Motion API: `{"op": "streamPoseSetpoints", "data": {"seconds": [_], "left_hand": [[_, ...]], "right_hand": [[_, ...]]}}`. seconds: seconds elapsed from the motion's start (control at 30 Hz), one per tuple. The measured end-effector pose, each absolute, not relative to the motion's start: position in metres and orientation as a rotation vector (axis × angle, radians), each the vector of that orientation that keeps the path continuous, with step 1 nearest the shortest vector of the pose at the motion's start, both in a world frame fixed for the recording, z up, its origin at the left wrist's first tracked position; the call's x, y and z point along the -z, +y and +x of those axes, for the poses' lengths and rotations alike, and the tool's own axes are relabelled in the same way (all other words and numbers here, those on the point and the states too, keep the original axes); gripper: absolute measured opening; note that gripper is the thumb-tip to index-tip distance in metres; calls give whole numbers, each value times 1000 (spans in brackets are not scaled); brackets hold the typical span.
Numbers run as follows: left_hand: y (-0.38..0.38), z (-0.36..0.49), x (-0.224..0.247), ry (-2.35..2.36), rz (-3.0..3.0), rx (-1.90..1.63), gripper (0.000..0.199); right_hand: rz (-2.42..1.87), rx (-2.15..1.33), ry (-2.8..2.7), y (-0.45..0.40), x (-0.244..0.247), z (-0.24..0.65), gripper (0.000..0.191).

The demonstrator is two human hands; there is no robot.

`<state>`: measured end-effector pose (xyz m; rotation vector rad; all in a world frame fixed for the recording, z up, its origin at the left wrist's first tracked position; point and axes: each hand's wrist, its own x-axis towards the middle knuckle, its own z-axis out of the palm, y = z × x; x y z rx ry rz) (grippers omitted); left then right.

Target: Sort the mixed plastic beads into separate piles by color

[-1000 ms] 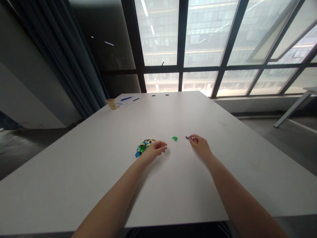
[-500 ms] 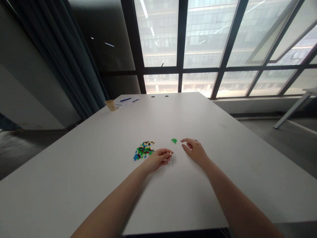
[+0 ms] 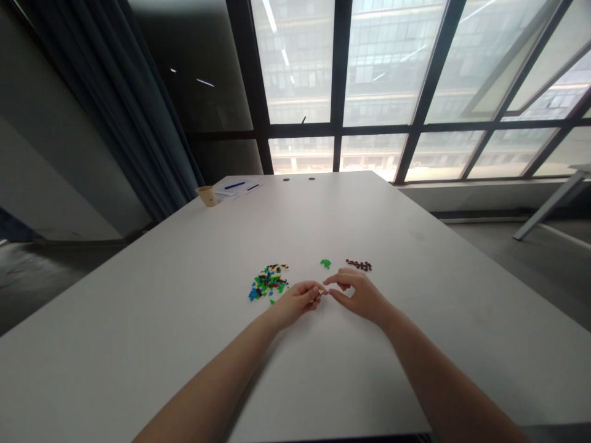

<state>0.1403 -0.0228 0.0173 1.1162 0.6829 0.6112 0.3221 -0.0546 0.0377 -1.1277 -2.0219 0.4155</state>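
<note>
Cream little plastic-looking piece (image 3: 321,291) pinched in our left hand (image 3: 298,301)

It sits between our left thumb and forefinger, right of the pile. Our right hand (image 3: 362,296) meets it with thumb and forefinger parted, just beside the piece; we cannot tell whether they touch.

Beyond our hands, two single-colour groups already lie apart: a small cluster of bright green pieces (image 3: 325,263) and, to its right, a longer strip of dark brown pieces (image 3: 359,265). Left to separate, we judge, is the mixed pile of small green, blue, cream and brown pieces (image 3: 268,282), where colours overlap. We see no separate cream or blue group.

All of this rests directly on the smooth white surface (image 3: 305,221), in no container. Our only visible vessel is a tan tapered cup (image 3: 207,197) at the far left edge, upright; its contents we cannot make out. White papers (image 3: 226,191) lie beside it, bearing a blue pen (image 3: 234,185).
</note>
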Motion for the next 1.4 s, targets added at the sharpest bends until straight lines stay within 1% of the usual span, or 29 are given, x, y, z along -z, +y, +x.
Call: {"op": "streamPoseSetpoints", "data": {"seconds": [0.47, 0.73, 0.9, 1.07, 1.27, 1.4], "left_hand": [[-19, 142, -10, 622, 1273, -619, 39], [-19, 144, -6, 652, 1260, -626, 36], [-14, 142, -6, 818, 1216, -743, 39], [-4, 133, -12, 986, 1193, -932, 37], [-2, 133, -13, 1010, 1198, -949, 36], [-1, 134, -13, 990, 1210, -984, 32]], "right_hand": [[-1087, -430, -2009, -57, -33, 312, 16], [-1147, -384, -2030, -55, -31, 310, 14], [-1357, -318, -1943, -43, -19, 327, 16], [-1646, -255, -1988, -31, 2, 337, 18], [-1824, -75, -2095, -28, 6, 319, 26], [-1868, -55, -2066, -28, 5, 317, 23]]}}
